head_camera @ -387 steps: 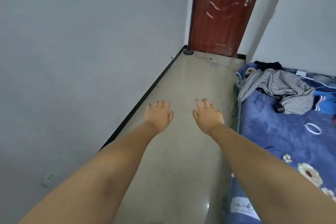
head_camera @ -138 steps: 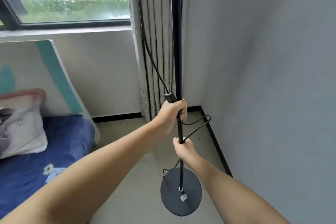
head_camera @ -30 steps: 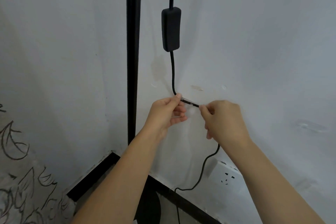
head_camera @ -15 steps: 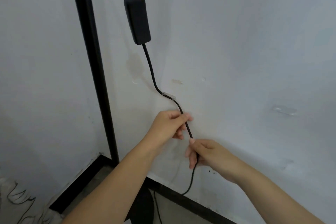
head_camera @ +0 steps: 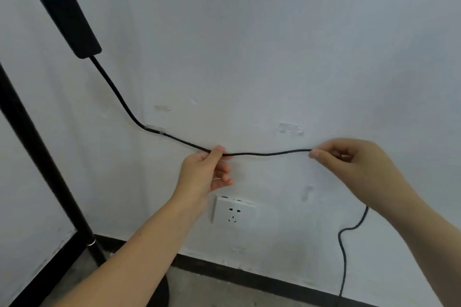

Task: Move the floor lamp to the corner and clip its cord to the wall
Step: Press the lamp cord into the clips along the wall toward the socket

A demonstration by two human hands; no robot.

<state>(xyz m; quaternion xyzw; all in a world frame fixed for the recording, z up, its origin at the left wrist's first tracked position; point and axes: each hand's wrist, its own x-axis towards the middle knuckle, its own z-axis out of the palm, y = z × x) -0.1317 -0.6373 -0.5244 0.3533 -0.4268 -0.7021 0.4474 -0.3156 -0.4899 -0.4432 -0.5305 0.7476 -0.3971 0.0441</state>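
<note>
1. Matt black cord [head_camera: 264, 154], thin and smooth, looking rubber- or plastic-sheathed.
2. Matt black switch box [head_camera: 70, 23] of plastic look, edges blurred.
3. Black lamp pole [head_camera: 42, 157], smooth, faintly sheened like painted metal, with a small shiny ring low down.
4. Clear glossy plastic clips [head_camera: 155, 129] [head_camera: 290, 129].
5. Pale painted wall [head_camera: 274, 45], matt, scuffed and patchy.
6. White glossy plastic socket [head_camera: 235, 212].
7. Dull grey floor [head_camera: 224, 291], rough like concrete; black skirting [head_camera: 262, 279].

Lamp pole [head_camera: 42, 157]: far left, in the corner. Cord [head_camera: 264, 153]: along the wall [head_camera: 274, 32], through a clip [head_camera: 155, 129], between left hand [head_camera: 204, 172] and right hand [head_camera: 354, 164]. Socket [head_camera: 234, 212]: below the cord.
</note>
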